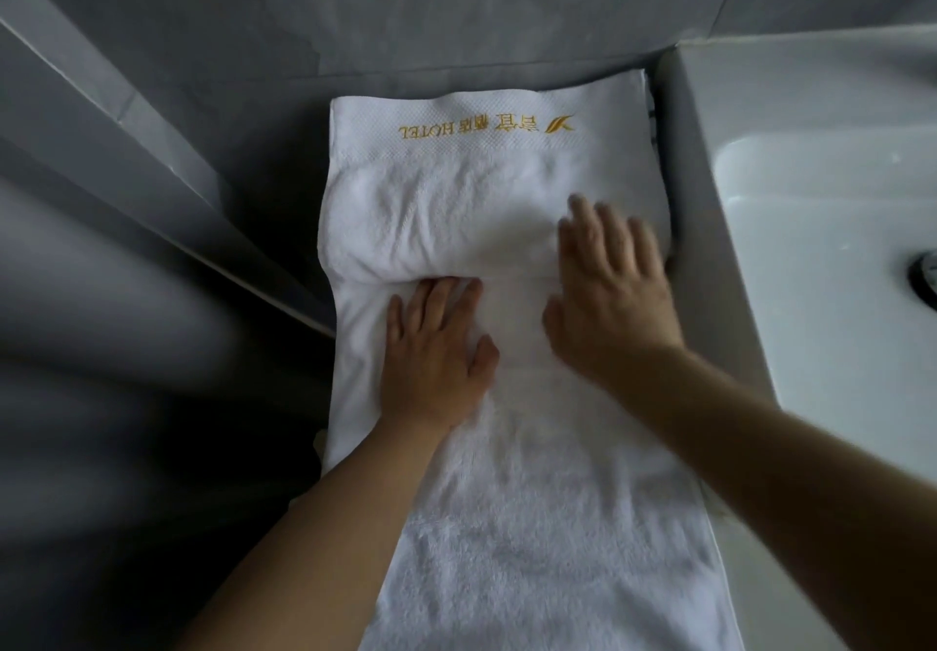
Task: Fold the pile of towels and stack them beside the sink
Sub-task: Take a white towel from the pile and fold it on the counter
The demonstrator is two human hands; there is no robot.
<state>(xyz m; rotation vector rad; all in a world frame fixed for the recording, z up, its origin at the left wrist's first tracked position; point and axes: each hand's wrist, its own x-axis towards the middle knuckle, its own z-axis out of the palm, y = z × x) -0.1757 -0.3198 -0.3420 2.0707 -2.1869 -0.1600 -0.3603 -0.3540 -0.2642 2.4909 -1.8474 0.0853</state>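
Your left hand [435, 346] flat with straight fingers on the white towel [507, 473], your right hand [611, 290] spread beside it, towel lying just left of the sink [811, 204], gold upside-down "HOTEL" embroidery [487, 125] at its far hem

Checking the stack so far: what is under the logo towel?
The towel is draped over a raised bulk by the sink; striped edges peek out at its far right corner. What makes the bulk is covered. Both hands press on top.
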